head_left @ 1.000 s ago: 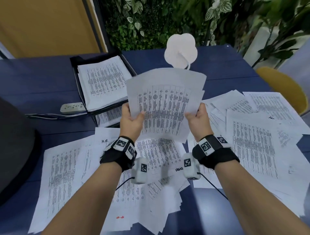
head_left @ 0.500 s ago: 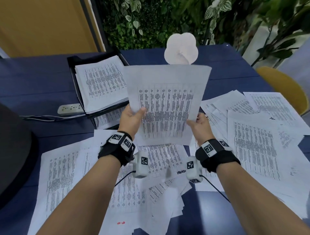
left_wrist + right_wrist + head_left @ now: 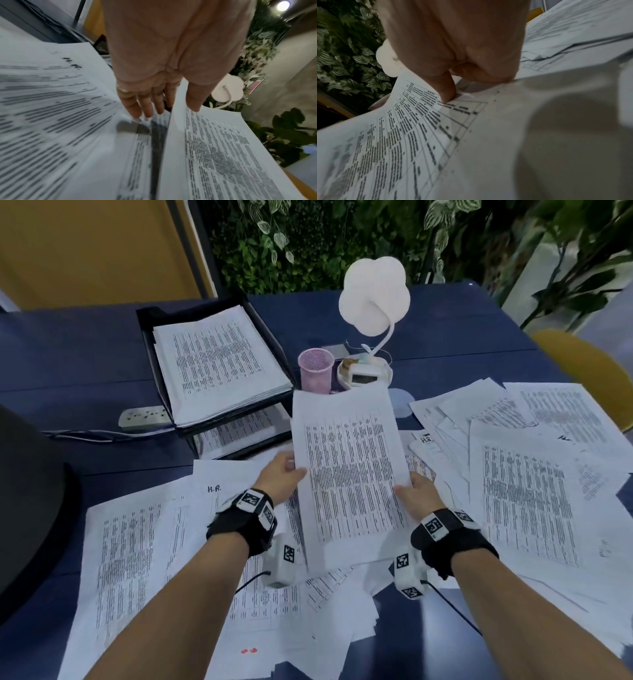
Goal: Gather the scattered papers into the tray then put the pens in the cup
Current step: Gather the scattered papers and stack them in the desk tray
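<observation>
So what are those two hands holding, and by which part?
A stack of printed papers, held by its long side edges: left hand on the left edge, right hand on the right.

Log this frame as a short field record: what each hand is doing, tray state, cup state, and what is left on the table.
left hand: left hand grips the left edge of the held sheaf
right hand: right hand grips the sheaf's right edge, thumb on top
held sheaf: printed sheets, lifted above the table, not yet in the tray
tray: black tray at far left, top tier already holds a paper stack
cup: pink mesh cup upright beside the white lamp; no pens visible in it
remaining: loose papers spread over the blue table
pens: none visible
</observation>
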`<act>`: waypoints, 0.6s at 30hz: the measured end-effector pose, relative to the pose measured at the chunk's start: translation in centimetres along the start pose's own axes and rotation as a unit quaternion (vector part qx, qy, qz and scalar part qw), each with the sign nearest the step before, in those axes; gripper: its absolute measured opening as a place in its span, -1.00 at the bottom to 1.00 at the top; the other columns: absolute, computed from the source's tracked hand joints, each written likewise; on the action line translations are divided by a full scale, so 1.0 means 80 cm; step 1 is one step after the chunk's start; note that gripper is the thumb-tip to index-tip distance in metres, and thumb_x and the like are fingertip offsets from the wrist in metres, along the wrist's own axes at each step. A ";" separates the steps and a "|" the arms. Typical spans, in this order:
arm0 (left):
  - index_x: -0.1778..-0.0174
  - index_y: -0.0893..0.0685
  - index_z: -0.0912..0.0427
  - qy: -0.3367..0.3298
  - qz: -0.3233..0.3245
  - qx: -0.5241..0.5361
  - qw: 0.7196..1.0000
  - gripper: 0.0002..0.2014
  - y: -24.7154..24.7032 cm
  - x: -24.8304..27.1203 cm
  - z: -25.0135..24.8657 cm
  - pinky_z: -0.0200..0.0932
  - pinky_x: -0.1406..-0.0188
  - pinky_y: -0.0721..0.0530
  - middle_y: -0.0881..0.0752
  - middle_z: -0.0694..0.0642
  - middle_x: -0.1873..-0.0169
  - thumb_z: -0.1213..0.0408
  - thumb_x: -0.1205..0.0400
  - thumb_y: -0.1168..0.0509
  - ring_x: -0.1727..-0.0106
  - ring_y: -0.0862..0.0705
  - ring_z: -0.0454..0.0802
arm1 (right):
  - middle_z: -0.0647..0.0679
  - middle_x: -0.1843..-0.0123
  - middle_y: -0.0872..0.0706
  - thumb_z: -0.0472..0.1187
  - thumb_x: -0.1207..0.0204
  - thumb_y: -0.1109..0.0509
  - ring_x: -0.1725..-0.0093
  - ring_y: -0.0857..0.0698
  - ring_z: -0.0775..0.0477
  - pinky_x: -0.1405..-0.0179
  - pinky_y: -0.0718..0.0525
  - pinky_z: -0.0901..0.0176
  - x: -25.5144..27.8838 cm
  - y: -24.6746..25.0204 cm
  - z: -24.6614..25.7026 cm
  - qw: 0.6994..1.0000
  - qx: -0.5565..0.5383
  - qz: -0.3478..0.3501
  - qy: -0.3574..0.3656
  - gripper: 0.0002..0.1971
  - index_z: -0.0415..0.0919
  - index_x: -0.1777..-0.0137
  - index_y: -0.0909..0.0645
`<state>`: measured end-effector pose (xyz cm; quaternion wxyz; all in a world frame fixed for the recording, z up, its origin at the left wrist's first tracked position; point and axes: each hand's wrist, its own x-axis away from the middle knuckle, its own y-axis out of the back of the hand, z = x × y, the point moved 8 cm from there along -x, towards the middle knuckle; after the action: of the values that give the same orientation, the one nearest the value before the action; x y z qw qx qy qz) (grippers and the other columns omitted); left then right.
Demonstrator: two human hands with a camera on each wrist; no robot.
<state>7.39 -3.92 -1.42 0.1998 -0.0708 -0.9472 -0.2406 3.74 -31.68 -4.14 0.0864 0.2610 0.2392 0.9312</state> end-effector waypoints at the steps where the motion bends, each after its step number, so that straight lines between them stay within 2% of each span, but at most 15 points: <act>1: -0.48 -0.38 0.15 0.014 0.014 -0.027 0.999 -0.55 -0.004 0.001 0.011 0.03 -0.35 -0.54 -0.55 0.16 -0.37 0.17 -0.68 -0.25 -0.32 -0.56 0.10 | -0.20 -0.13 -0.69 -0.37 -0.58 -0.26 -0.07 -0.67 -0.19 -0.03 -0.56 0.14 0.000 -0.003 -0.009 1.000 0.011 0.010 -0.015 -0.71 -0.33 -0.28 -0.58; 3: -0.54 -0.33 0.21 0.044 0.024 -0.085 0.995 -0.48 -0.009 0.003 0.034 -0.06 -0.37 -0.49 -0.45 0.18 -0.48 0.13 -0.69 -0.23 -0.43 -0.48 0.13 | -0.24 -0.25 -0.68 -0.35 -0.57 -0.27 -0.15 -0.66 -0.20 -0.13 -0.57 0.12 -0.001 -0.009 -0.025 0.998 0.039 0.020 -0.035 -0.64 -0.35 -0.36 -0.53; 5: -0.55 -0.32 0.23 0.088 -0.013 -0.139 0.986 -0.43 0.000 0.005 0.057 -0.06 -0.35 -0.50 -0.41 0.22 -0.50 0.07 -0.66 -0.25 -0.44 -0.47 0.19 | -0.23 -0.36 -0.62 -0.31 -0.57 -0.28 -0.25 -0.63 -0.22 -0.24 -0.55 0.12 -0.003 -0.012 -0.034 0.996 0.071 0.019 -0.045 -0.57 -0.35 -0.45 -0.46; 6: -0.54 -0.32 0.25 0.116 -0.040 -0.153 0.981 -0.40 0.006 0.004 0.068 -0.02 -0.34 -0.53 -0.42 0.26 -0.47 0.06 -0.64 -0.27 -0.41 -0.49 0.23 | -0.23 -0.37 -0.61 -0.30 -0.57 -0.27 -0.26 -0.62 -0.23 -0.22 -0.54 0.15 -0.004 -0.013 -0.034 0.995 0.089 0.016 -0.048 -0.56 -0.37 -0.44 -0.45; 9: -0.51 -0.31 0.32 0.175 -0.094 -0.104 0.974 -0.33 0.016 0.006 0.084 0.01 -0.24 -0.61 -0.46 0.30 -0.41 0.09 -0.56 -0.37 -0.33 -0.54 0.28 | -0.30 -0.25 -0.61 -0.35 -0.58 -0.23 -0.02 -0.56 -0.19 0.06 -0.43 0.23 -0.004 -0.013 -0.031 0.988 0.144 0.021 -0.056 -0.70 -0.44 -0.27 -0.51; 11: -0.42 -0.39 0.37 0.191 -0.104 -0.039 0.975 -0.38 0.012 0.006 0.086 -0.06 -0.03 -0.65 -0.55 0.30 -0.30 0.14 -0.54 -0.40 -0.23 -0.62 0.26 | -0.31 -0.21 -0.63 -0.37 -0.56 -0.22 0.07 -0.51 -0.14 0.11 -0.44 0.23 -0.004 -0.013 -0.030 0.984 0.165 0.029 -0.060 -0.75 -0.43 -0.20 -0.54; 13: -0.22 -0.54 0.45 0.191 -0.093 -0.024 0.977 -0.51 0.007 0.004 0.085 -0.06 0.15 -0.65 -0.67 0.39 -0.12 0.15 -0.53 -0.42 -0.04 -0.70 0.26 | -0.31 -0.19 -0.67 -0.37 -0.55 -0.24 0.08 -0.56 -0.16 0.08 -0.51 0.19 -0.004 -0.015 -0.027 0.984 0.168 0.037 -0.053 -0.74 -0.43 -0.19 -0.57; 14: -0.14 -0.58 0.50 0.184 -0.083 -0.024 0.979 -0.55 0.004 0.005 0.083 -0.03 0.12 -0.67 -0.69 0.44 -0.06 0.16 -0.53 -0.41 0.00 -0.72 0.28 | -0.31 -0.19 -0.67 -0.37 -0.55 -0.25 0.05 -0.59 -0.18 0.04 -0.55 0.17 -0.004 -0.016 -0.027 0.983 0.170 0.042 -0.050 -0.74 -0.43 -0.20 -0.58; 15: -0.16 -0.59 0.53 0.175 -0.076 -0.030 0.981 -0.54 0.000 0.006 0.080 0.02 0.02 -0.68 -0.68 0.47 -0.10 0.18 -0.54 -0.41 -0.04 -0.71 0.30 | -0.31 -0.19 -0.68 -0.36 -0.55 -0.26 0.02 -0.62 -0.19 -0.01 -0.59 0.14 -0.004 -0.017 -0.028 0.983 0.171 0.046 -0.048 -0.73 -0.43 -0.21 -0.58; 16: -0.23 -0.57 0.52 0.164 -0.069 -0.042 0.983 -0.53 -0.004 0.007 0.077 0.05 -0.08 -0.65 -0.65 0.45 -0.18 0.20 -0.56 -0.39 -0.10 -0.69 0.30 | -0.31 -0.18 -0.69 -0.36 -0.55 -0.27 0.04 -0.62 -0.18 -0.02 -0.60 0.13 -0.004 -0.018 -0.027 0.984 0.169 0.048 -0.043 -0.73 -0.43 -0.20 -0.59; 18: -0.39 -0.46 0.44 0.128 -0.057 -0.073 0.987 -0.53 -0.013 0.009 0.066 -0.02 -0.16 -0.57 -0.57 0.37 -0.33 0.27 -0.62 -0.33 -0.15 -0.62 0.21 | -0.32 -0.15 -0.71 -0.34 -0.55 -0.27 0.10 -0.60 -0.15 0.01 -0.61 0.13 -0.002 -0.019 -0.027 0.984 0.167 0.049 -0.040 -0.75 -0.42 -0.17 -0.60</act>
<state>4.67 -2.24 -5.84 0.2996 0.0006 -0.8964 -0.3268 2.79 -31.24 -6.55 0.0052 0.3198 0.3751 0.8700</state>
